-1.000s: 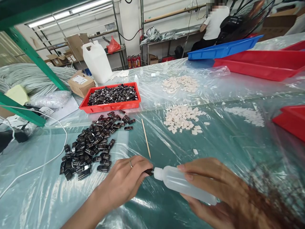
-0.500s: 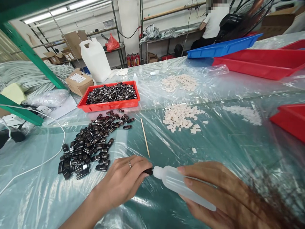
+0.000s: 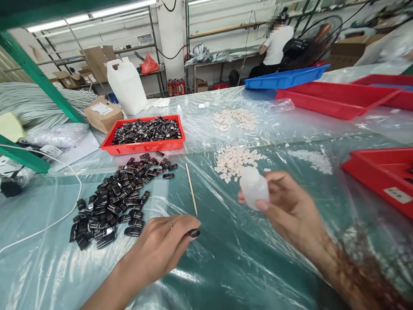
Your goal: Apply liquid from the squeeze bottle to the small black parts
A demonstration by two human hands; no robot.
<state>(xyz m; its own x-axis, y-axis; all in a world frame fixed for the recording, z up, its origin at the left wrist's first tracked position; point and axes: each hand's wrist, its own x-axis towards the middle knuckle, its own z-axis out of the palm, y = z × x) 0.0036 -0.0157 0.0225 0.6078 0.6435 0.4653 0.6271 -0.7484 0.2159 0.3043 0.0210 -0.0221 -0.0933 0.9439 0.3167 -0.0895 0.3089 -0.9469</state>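
My left hand (image 3: 172,243), with a ring on one finger, pinches a small glossy black plastic part (image 3: 193,233) near the front of the table. Farther right, my right hand (image 3: 287,206) grips a translucent white squeeze bottle (image 3: 254,188), whose rounded end faces me; its nozzle is hidden. Beyond that bottle lies a heap of small white pieces (image 3: 234,160). Left of my left hand spreads a pile of similar black parts (image 3: 124,193). A thin wooden stick (image 3: 191,189) lies on the plastic-covered table between the two piles.
A red tray (image 3: 143,148) full of black parts stands behind the loose pile, near a white jug (image 3: 126,86). Red trays (image 3: 338,101) and a blue tray (image 3: 285,80) sit at the back right. Another red tray (image 3: 383,168) is at right. A person (image 3: 279,43) sits beyond.
My right hand has pulled the bottle away from the black part, up and toward the white pieces, turning its rounded end toward me. My left hand keeps the black part and has barely moved.
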